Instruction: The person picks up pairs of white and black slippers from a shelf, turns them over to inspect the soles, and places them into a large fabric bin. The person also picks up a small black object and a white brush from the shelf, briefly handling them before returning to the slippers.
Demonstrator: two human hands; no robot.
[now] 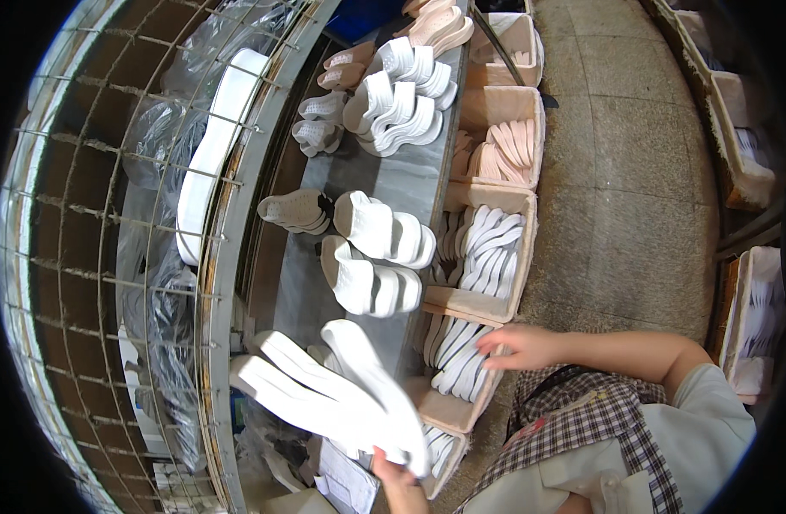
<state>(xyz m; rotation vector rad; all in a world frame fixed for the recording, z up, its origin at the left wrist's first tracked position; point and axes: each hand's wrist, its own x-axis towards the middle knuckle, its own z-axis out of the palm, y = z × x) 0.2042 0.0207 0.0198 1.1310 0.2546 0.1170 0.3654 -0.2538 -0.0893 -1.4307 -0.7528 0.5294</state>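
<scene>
My left hand [396, 469] is closed around the ends of several white shoe soles [324, 396], which spread out to the left over the near end of the grey work table. One long sole [376, 385] sticks up apart from the others. At the rim of a bin, my right hand [517, 347] reaches over white soles [456, 373] standing in a row. Its fingers look apart, with nothing visible in them. Stacks of thick white soles [384, 227] stand on the table [294, 295] beyond the left hand.
Cloth-lined bins [522, 244] run along the table's right side, some with white soles, another with pink soles [504, 154]. A wire mesh rack [93, 257] with plastic-wrapped goods stands on the left. A tiled aisle [624, 171] separates more bins [753, 317] on the right.
</scene>
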